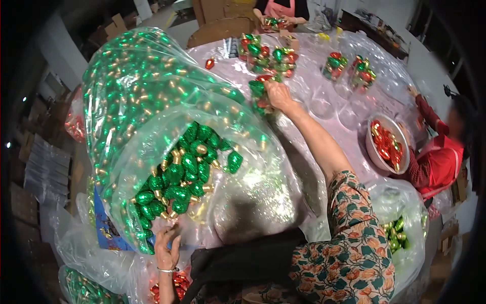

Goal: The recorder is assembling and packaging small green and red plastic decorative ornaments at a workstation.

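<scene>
My left hand (167, 247) is low on the left with its fingers apart, at the mouth of a big clear plastic bag (147, 66). Green glittery bulb-shaped ornaments (174, 172) with gold caps spill out of the opening just above its fingertips. My right hand (279, 96) reaches far across the table, fingers curled at the top of a clear container (261, 105) with green and red ornaments. What those fingers grip is hidden. More filled clear containers (271, 58) stand just beyond.
Empty clear cups (321, 105) and two filled containers (334, 66) stand to the right. A co-worker in red sits by a white bowl (375, 152) of red ornaments; another works at the far edge. A lone red ornament (210, 63) lies beyond the bag. Lime-green ornaments (397, 235) fill another bag.
</scene>
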Tool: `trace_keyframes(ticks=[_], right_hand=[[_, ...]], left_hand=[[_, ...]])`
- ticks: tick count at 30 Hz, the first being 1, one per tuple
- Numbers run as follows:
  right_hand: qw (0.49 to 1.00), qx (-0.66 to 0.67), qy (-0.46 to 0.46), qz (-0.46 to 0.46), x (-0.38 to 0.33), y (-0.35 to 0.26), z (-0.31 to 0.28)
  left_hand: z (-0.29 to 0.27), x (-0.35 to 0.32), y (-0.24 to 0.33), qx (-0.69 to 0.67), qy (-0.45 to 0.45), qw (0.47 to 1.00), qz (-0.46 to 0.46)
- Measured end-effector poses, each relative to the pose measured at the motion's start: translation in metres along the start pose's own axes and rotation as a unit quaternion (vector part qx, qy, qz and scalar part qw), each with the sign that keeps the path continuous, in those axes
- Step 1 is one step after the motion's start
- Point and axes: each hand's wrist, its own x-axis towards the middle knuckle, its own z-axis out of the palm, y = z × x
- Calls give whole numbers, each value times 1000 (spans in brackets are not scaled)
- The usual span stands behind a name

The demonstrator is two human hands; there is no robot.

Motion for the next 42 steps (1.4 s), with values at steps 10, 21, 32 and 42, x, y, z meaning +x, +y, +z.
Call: trace_keyframes(ticks=[10, 21, 32, 42], right_hand=[[971, -75, 196, 116, 60, 63, 43], [979, -57, -74, 181, -49, 88, -13], [972, 134, -151, -118, -200, -161, -166], [970, 182, -75, -144, -247, -186, -146]], left_hand=[[-1, -9, -31, 10, 33, 997, -64], [4, -18, -34, -23, 56, 997, -44], [-11, -173, -147, 112, 332, 903, -248], [38, -356, -234, 153, 203, 802, -541]])
